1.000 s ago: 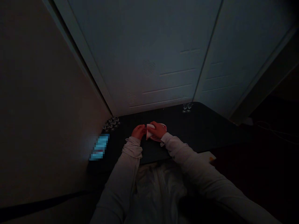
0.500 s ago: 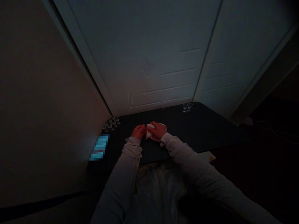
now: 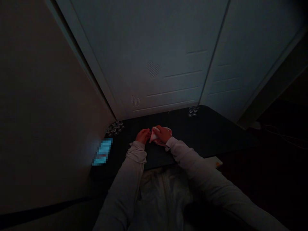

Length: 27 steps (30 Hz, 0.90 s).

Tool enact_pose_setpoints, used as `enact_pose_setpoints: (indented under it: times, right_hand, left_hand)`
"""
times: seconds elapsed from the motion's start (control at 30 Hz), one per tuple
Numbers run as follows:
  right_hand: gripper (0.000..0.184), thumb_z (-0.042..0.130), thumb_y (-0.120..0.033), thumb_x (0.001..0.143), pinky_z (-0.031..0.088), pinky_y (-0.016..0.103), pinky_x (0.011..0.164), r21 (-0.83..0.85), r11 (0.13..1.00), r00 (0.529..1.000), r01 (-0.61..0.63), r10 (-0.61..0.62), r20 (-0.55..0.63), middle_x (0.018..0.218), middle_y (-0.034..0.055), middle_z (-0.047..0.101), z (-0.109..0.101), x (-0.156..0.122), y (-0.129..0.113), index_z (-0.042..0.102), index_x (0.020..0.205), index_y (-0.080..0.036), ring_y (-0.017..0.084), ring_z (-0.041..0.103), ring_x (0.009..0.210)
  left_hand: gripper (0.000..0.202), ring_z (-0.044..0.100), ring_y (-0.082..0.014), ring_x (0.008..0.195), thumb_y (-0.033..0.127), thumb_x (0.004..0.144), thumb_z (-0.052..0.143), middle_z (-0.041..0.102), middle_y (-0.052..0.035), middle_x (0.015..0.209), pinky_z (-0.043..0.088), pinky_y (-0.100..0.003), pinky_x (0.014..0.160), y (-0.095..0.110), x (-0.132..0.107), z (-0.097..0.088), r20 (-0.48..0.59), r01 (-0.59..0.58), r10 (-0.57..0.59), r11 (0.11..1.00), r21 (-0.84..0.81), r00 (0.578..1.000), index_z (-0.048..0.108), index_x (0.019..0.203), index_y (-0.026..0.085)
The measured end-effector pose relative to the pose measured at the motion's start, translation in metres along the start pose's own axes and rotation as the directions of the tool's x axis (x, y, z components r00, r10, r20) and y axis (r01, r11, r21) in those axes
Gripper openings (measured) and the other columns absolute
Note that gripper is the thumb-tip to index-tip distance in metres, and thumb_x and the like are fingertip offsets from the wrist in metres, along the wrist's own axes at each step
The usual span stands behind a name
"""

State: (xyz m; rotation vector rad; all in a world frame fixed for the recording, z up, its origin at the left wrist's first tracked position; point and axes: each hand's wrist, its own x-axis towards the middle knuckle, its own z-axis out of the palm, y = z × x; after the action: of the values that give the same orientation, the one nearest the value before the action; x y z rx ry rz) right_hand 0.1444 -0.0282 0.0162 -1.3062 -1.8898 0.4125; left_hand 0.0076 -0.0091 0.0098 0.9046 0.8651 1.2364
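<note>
In the dim head view, my right hand (image 3: 164, 134) is closed around a pink and white cloth (image 3: 154, 136), bunched over the dark table. Part of the cloth hangs out past the right side of that hand. My left hand (image 3: 142, 136) is just to its left, fingers curled together and almost touching the cloth. Between the two hands is a small dark thing, mostly hidden by the fingers and too dim to name.
Several small stemmed glasses (image 3: 115, 127) stand at the table's left end, behind a lit, pixelated screen (image 3: 103, 152). Two more glasses (image 3: 193, 111) are at the back right of the black table (image 3: 209, 131). White panels (image 3: 144, 48) rise behind it.
My right fingers and the cloth have shifted slightly, and the cloth's left edge now slants more. My left hand stays in nearly the same place.
</note>
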Motion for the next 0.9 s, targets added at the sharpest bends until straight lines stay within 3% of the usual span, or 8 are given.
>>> enact_pose_setpoints:
  times: [0.5,0.9]
  right_hand:
    - [0.027,0.040,-0.042,0.070,0.031,0.018,0.054,0.011,1.000,1.000,-0.026,0.026,0.003,0.069,-0.0022,0.055,0.0002,0.0000,-0.0013,0.050,0.082,-0.019,0.008,0.048,0.061]
    - [0.032,0.027,-0.040,0.077,0.030,0.018,0.057,-0.043,0.999,1.000,0.001,-0.001,0.008,0.071,0.0000,0.054,0.0005,0.0004,-0.0004,0.049,0.082,-0.018,0.009,0.046,0.063]
  left_hand:
    - [0.022,0.050,-0.0078,0.050,0.026,0.054,0.060,0.053,0.0005,0.054,0.038,-0.022,0.050,-0.0002,0.0016,-0.0019,-0.019,0.013,-0.013,1.000,0.001,1.000,0.049,0.068,0.013]
    - [0.022,0.050,-0.0083,0.049,0.026,0.053,0.060,0.053,0.0007,0.055,0.037,-0.022,0.048,-0.0009,0.0013,-0.0008,-0.006,0.012,-0.012,1.000,0.008,1.000,0.048,0.067,0.013]
